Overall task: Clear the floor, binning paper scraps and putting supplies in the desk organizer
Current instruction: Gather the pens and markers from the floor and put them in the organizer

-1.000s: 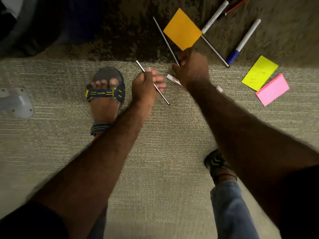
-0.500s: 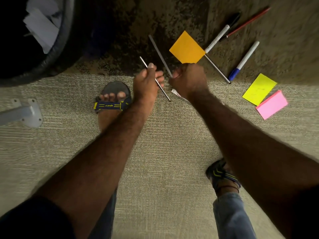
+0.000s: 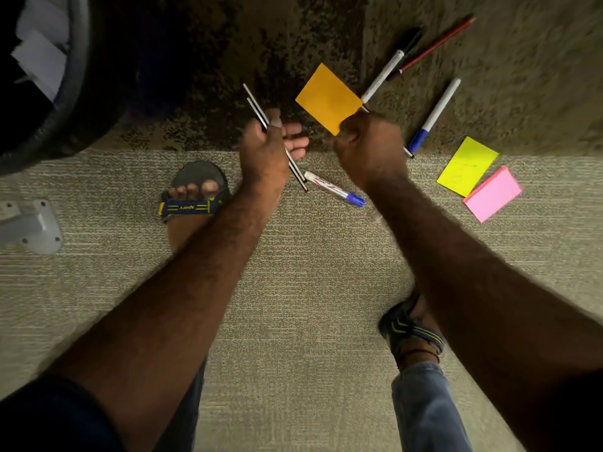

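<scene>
My left hand (image 3: pixel 269 145) holds two thin silver-and-black pens (image 3: pixel 253 99) side by side; they stick out above and below the fist. My right hand (image 3: pixel 370 146) is curled over a third thin pen (image 3: pixel 408 153) lying on the carpet, whose ends show on either side of the hand. An orange sticky note (image 3: pixel 328 97) lies just left of that hand. A white marker with a blue cap (image 3: pixel 332 189) lies between my two wrists. The dark bin (image 3: pixel 76 79) with white paper scraps (image 3: pixel 39 57) stands at the far left.
To the right lie a black-capped white marker (image 3: pixel 386 71), a red pencil (image 3: pixel 437 44), a blue-capped marker (image 3: pixel 435 112), a yellow note (image 3: pixel 466 166) and a pink note pad (image 3: pixel 492 194). A grey metal foot (image 3: pixel 36 226) sits left. My sandalled feet (image 3: pixel 192 197) stand on the carpet.
My right hand passed a second thin pen to my left hand, then moved right onto the third pen. The blue-capped marker it was covering is now exposed.
</scene>
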